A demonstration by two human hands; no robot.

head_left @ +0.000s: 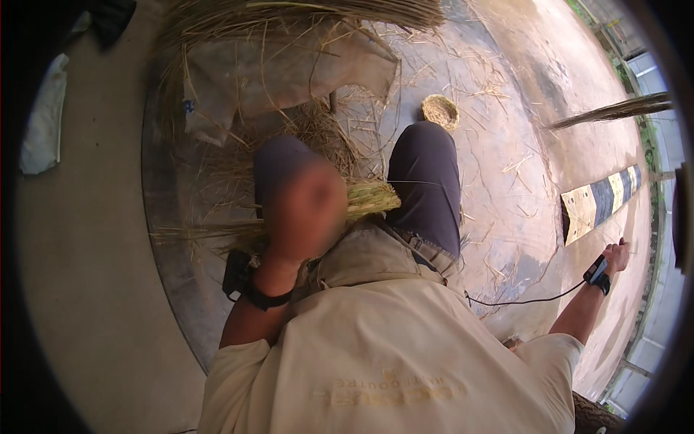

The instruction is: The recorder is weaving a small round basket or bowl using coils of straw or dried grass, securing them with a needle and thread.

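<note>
A: Sitting on a wide concrete floor [520, 188], the person fills the lower middle of the view, pale shirt [376, 347] below, dark trouser knees [428, 181] pointing toward 12 o'clock.

B: And the biggest thing after the floor?

A: A worn tan sack [289, 72] lies at 11 o'clock, half buried in loose straw [318, 130], with a long sheaf of it along the top edge.

B: Where is the bundle being worked?

A: A tied straw bundle [369, 197] lies across the lap, between the knees, its cut end near the centre and its tail trailing toward 9 o'clock.

B: The left hand?

A: The left hand [303, 210] is raised just in front of the bundle, blurred; I cannot tell whether its fingers are curled or spread, or whether they touch the straw. A dark strap [264, 295] circles that wrist.

B: The right?

A: The right hand [616, 254] reaches out at 3 o'clock, well away from the bundle, fingers loosely spread and holding nothing. A small device [596, 271] sits on the wrist, a thin cable [528, 298] running back to the body.

B: Anything else?

A: A yellow-and-dark striped block [600, 202] lies near that hand, and a small woven straw nest [440, 111] rests at 12 o'clock beyond the right knee.
</note>
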